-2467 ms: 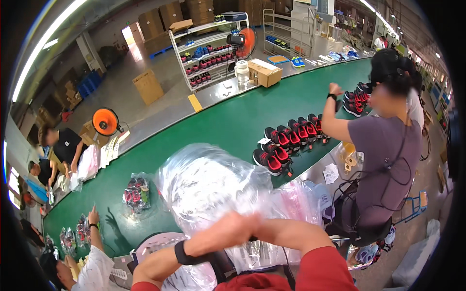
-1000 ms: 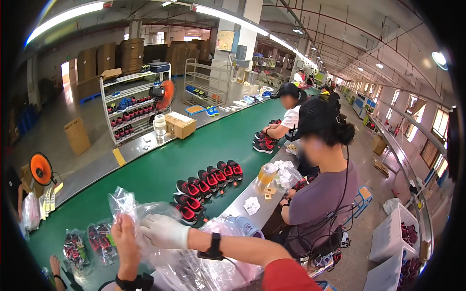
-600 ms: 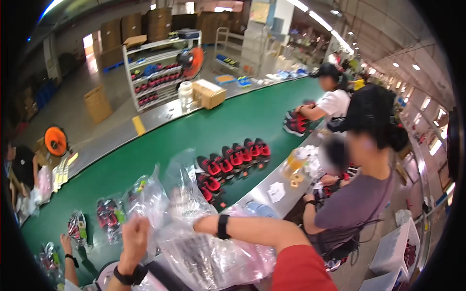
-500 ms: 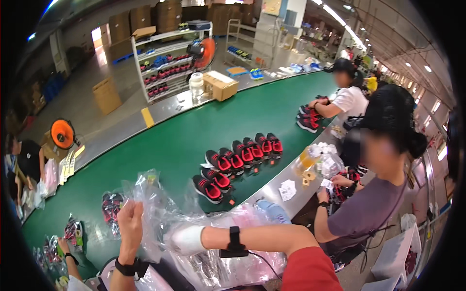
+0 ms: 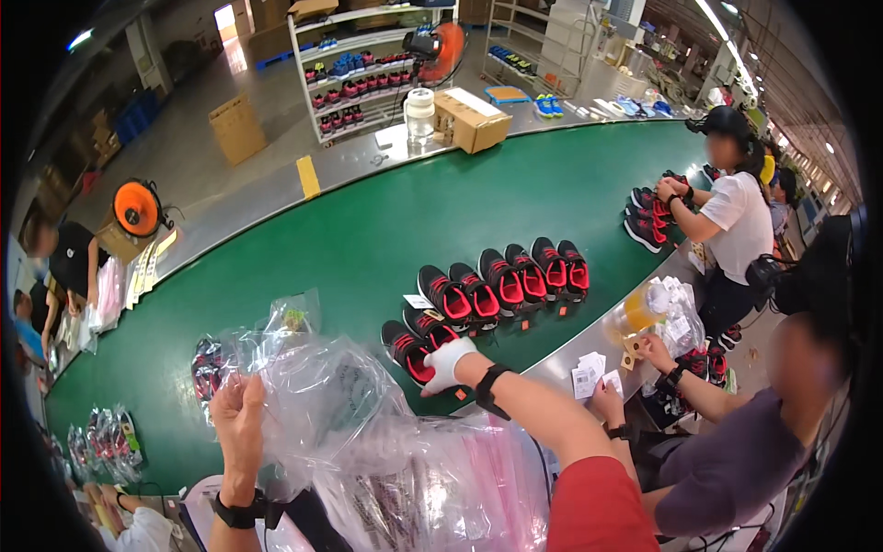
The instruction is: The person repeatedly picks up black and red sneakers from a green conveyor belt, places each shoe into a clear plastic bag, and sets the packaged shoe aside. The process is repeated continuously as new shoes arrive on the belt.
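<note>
I see the left hand [image 5: 237, 419] raised at the belt's near edge, its forearm almost upright, fingers curled tight on a clear, crinkled plastic bag [image 5: 322, 391]. That bag spreads rightward over the near edge of the green, flat conveyor belt [image 5: 276, 248]. My right hand [image 5: 449, 362], in a white glove, reaches forward and leftward, its fingers at the heel end of a black-and-red sneaker pair [image 5: 402, 350] by the near edge; I can't tell whether they grip.
</note>
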`<state>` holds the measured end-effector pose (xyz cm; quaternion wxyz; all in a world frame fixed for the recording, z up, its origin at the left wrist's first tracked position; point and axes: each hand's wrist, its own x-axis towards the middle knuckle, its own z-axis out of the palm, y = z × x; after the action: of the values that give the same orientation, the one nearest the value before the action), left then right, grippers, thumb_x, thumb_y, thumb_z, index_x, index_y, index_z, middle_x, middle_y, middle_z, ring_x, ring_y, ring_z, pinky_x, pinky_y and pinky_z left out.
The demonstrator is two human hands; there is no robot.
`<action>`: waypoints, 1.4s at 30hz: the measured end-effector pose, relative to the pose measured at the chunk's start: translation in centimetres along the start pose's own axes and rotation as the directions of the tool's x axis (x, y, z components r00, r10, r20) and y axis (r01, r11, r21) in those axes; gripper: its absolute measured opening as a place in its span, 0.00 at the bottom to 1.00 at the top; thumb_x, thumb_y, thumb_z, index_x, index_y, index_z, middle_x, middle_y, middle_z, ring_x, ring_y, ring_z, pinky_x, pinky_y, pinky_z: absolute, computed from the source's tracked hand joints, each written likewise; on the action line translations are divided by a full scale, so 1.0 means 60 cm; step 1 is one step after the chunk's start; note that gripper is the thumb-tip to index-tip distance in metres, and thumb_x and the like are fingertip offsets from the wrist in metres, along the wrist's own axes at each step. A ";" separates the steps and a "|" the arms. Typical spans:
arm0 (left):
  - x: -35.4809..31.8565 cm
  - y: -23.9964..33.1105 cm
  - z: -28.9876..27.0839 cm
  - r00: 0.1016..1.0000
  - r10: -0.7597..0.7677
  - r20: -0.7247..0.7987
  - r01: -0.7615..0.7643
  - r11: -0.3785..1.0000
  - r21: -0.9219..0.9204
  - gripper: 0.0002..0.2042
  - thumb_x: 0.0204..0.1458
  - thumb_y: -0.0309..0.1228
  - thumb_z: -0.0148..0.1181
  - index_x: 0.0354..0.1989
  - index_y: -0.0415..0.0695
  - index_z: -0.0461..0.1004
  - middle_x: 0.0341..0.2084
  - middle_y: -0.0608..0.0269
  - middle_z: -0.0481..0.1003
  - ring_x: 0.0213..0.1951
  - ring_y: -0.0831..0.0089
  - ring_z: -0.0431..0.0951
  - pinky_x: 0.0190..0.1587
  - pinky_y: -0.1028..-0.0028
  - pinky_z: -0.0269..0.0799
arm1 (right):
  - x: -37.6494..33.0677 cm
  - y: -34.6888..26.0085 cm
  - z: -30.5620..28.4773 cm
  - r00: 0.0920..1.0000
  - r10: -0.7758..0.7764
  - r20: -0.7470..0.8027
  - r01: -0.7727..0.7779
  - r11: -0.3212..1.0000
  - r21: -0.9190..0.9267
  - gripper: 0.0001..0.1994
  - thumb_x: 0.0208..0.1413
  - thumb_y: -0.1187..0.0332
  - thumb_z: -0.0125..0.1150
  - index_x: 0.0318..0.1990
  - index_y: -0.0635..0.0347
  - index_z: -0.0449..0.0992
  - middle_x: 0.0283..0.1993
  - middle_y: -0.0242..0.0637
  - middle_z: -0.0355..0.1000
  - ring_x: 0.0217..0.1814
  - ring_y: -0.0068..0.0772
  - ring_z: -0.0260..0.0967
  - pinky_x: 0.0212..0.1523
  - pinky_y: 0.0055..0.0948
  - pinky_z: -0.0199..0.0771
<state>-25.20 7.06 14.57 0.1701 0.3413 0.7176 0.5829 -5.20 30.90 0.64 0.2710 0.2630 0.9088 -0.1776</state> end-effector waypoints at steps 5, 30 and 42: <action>-0.016 -0.023 -0.023 0.996 -0.084 -0.029 0.084 0.996 0.014 0.09 0.56 0.31 0.55 0.24 0.43 0.68 0.18 0.79 0.62 0.23 0.89 0.56 0.24 0.84 0.48 | 0.063 -0.028 0.076 0.986 0.049 -0.158 -0.079 0.977 -0.196 0.20 0.40 0.48 0.60 0.41 0.45 0.78 0.43 0.43 0.71 0.46 0.45 0.69 0.46 0.41 0.63; -0.108 0.120 0.094 0.786 0.387 0.482 -0.369 0.919 -0.137 0.05 0.53 0.27 0.50 0.34 0.41 0.72 0.23 0.44 0.72 0.23 0.58 0.71 0.30 0.65 0.68 | -0.309 -0.270 -0.076 0.758 -0.213 -0.617 0.094 0.971 -0.221 0.16 0.45 0.51 0.59 0.25 0.56 0.76 0.27 0.37 0.71 0.32 0.38 0.70 0.37 0.36 0.65; -0.047 0.136 0.102 0.263 0.490 0.831 -0.908 0.418 0.041 0.05 0.46 0.27 0.51 0.25 0.38 0.70 0.21 0.48 0.74 0.28 0.50 0.76 0.29 0.59 0.73 | -0.374 -0.413 -0.086 0.652 -0.642 -0.404 0.639 0.752 -0.162 0.17 0.44 0.51 0.58 0.20 0.56 0.74 0.19 0.40 0.67 0.25 0.43 0.68 0.30 0.39 0.65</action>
<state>-16.88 10.27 20.27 0.0408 0.8621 0.4681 0.1897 -5.45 4.96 22.36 -0.0187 -0.0422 0.9795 -0.1959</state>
